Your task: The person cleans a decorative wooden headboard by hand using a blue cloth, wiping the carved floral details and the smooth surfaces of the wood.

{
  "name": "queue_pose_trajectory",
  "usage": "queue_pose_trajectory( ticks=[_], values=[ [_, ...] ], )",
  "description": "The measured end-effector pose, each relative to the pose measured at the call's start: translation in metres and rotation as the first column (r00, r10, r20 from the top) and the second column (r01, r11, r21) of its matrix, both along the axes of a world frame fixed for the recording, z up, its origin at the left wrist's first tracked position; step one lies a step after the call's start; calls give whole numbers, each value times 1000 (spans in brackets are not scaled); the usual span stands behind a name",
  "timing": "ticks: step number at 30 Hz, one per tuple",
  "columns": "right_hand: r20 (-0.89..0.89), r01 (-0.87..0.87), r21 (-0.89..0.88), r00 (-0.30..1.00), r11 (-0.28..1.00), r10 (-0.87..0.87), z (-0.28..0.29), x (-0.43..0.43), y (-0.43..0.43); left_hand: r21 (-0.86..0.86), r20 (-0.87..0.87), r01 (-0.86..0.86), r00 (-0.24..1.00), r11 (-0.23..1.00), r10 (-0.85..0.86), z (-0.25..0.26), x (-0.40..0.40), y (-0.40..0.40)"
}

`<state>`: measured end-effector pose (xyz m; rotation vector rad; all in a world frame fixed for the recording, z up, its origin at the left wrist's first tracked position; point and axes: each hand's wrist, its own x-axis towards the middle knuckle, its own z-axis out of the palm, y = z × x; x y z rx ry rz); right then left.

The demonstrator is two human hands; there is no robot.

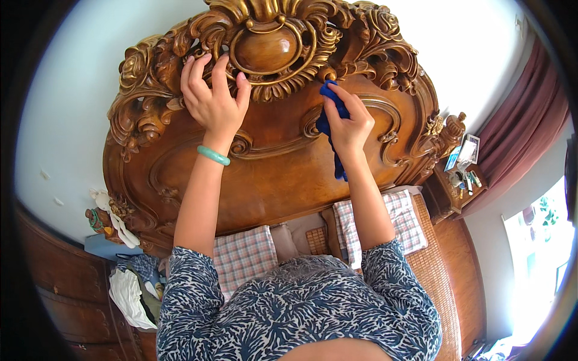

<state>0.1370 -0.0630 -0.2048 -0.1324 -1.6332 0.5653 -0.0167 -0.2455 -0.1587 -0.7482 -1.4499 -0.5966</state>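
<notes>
A carved wooden headboard (271, 185) with gold-toned scrollwork rises before me. My left hand (216, 97), with a green bangle (213, 155) at its wrist, rests its spread fingers on the carving left of the oval medallion (266, 48). It holds nothing. My right hand (350, 119) pinches a dark blue cloth (336, 106) between thumb and fingers. The top of the cloth is at a small round knob (327, 73) below the carving, right of the medallion, and the rest hangs down behind my wrist.
Checked pillows (246, 256) lie below the headboard on a bed with a woven mat (440, 275). At the right, a nightstand (435, 192) holds a picture frame and small items. A stuffed toy (101, 198) hangs at the left post, above piled clothes (128, 295). A curtain (519, 117) hangs far right.
</notes>
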Motion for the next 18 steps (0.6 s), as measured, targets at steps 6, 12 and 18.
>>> queue_pose_trajectory(
  ticks=[6, 12, 18],
  values=[
    [60, 192, 125, 978, 973, -200, 4, -2, 19, -15, -4, -8, 1000, 1000, 8, -2, -6, 8],
    [-46, 87, 76, 995, 993, -83, 4, 6, 23, 5, -22, -10, 1000, 1000, 10, 4, -7, 19],
    [-39, -20, 77, 999, 997, 23, 15, -41, 2, 18, -38, -17, 999, 1000, 18, 13, -6, 30]
  ],
)
